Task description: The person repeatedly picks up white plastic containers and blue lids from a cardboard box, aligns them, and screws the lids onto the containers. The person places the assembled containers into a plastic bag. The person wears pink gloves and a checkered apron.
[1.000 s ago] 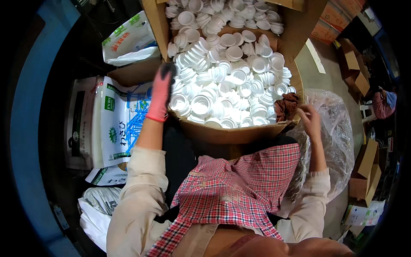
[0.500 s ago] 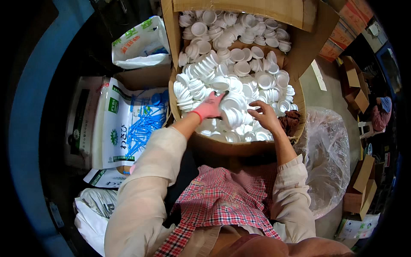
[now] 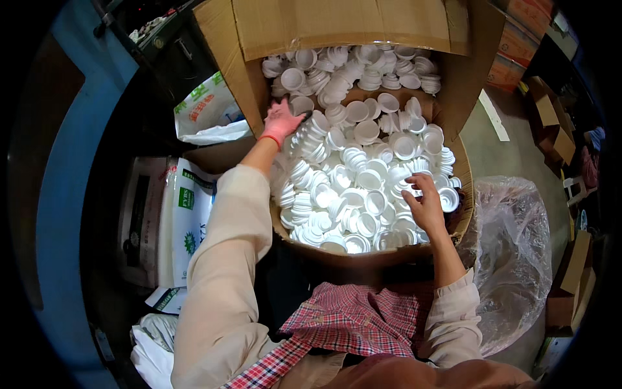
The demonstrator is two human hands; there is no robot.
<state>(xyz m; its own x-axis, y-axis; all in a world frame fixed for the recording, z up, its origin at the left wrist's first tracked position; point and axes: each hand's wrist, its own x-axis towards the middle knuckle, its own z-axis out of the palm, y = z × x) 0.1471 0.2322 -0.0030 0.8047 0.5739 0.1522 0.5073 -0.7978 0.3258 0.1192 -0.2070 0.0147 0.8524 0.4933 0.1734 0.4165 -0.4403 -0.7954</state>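
Small white plastic cups or lids, many nested in stacks, fill a large cardboard box in front of me. My left hand, in a pink glove with dark fingertips, reaches over the far left part of the pile. Its thumb and fingers are spread beside a stack; whether it touches the cups I cannot tell. My bare right hand hovers over the right side of the pile. Its fingers are curved and apart, with nothing seen between them.
Raised box flaps stand at the far side. Left of the box are a white plastic bag and printed white packaging. A clear plastic bag lies to the right. Open cartons sit farther right, where another person is partly visible.
My left hand has let go of the cups it held near the middle and moved to the far left. My right hand has shifted slightly right. The view has tilted, lowering the box in the picture.
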